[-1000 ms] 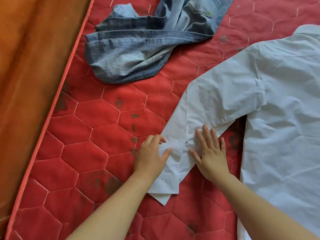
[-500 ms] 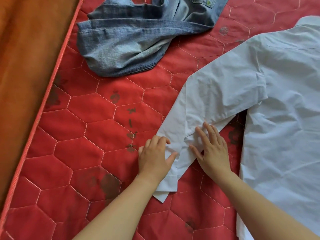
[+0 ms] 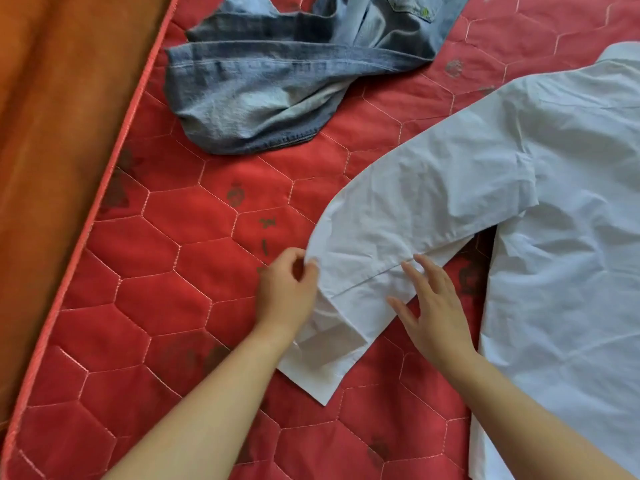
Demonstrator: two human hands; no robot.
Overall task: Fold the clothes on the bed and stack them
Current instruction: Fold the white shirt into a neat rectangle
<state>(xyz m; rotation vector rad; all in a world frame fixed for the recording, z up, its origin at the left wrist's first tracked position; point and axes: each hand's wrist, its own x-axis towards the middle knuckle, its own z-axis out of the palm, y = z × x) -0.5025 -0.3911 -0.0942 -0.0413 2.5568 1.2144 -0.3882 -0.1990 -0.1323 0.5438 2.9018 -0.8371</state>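
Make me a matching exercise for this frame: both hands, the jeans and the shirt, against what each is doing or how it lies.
1 left hand
2 right hand
3 jeans
4 shirt

a crumpled in a heap
b fingers spread on the sleeve
c white, spread out
d pinches the sleeve edge

Pairs: 1-d, 2-b, 3-a, 4-c
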